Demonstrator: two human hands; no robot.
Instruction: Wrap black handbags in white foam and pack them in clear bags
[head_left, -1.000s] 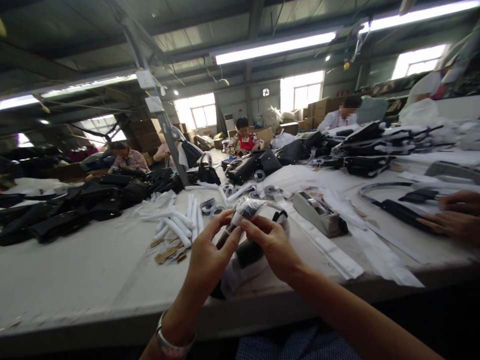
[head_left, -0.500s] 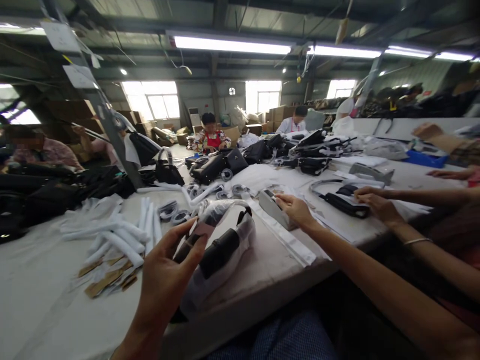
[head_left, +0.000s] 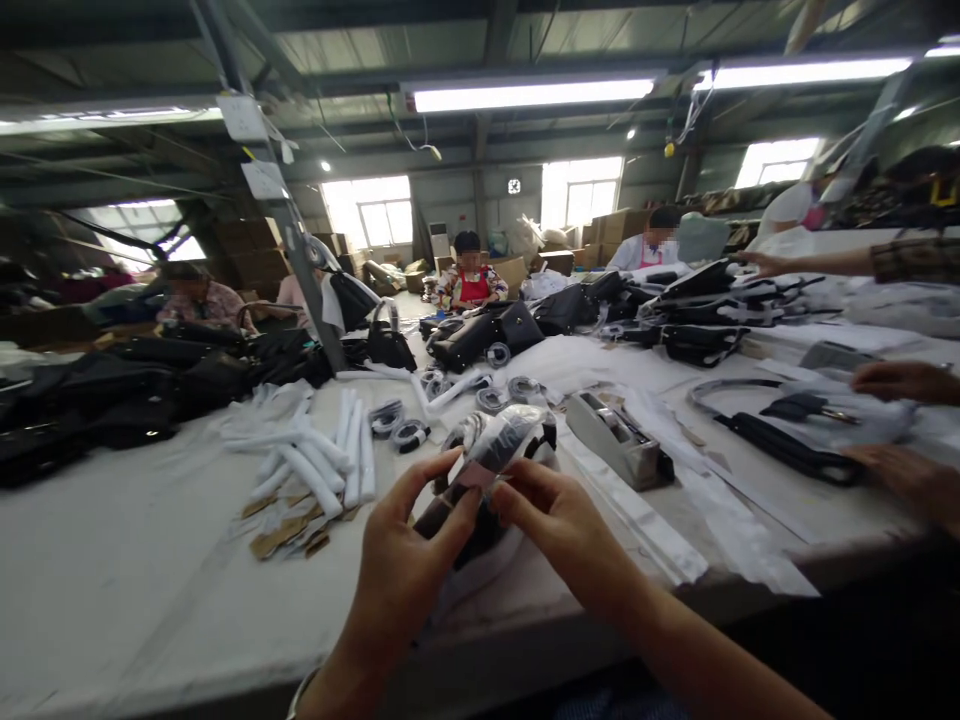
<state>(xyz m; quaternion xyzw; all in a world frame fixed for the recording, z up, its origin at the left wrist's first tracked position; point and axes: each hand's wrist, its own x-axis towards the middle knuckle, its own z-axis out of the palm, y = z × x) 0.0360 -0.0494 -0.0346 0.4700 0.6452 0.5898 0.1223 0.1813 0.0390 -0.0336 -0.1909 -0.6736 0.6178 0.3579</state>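
Note:
In my left hand (head_left: 405, 550) is the dark bag handle (head_left: 496, 448), wrapped in clear plastic, gripped between thumb and fingers. My right hand (head_left: 570, 525) is closed in a pinch against the handle's right side; whatever lies between its fingertips is too small or hidden to make out. Below the handle, the black bag (head_left: 474, 540) is mostly covered by my hands. A grey tape dispenser (head_left: 611, 435) stands on the table to the right of my right hand.
White rolled tubes (head_left: 307, 470) and brown tags (head_left: 289, 530) lie left. Coiled straps (head_left: 411, 434) are behind my hands, with white strips (head_left: 637, 515) right. Black bags (head_left: 480, 335) pile up further back. Co-workers' hands (head_left: 904, 475) handle another strap (head_left: 787, 445) at right.
My right hand has left the tape dispenser and moved left to the wrapped handle. My left hand still holds the handle. The view has turned to the right.

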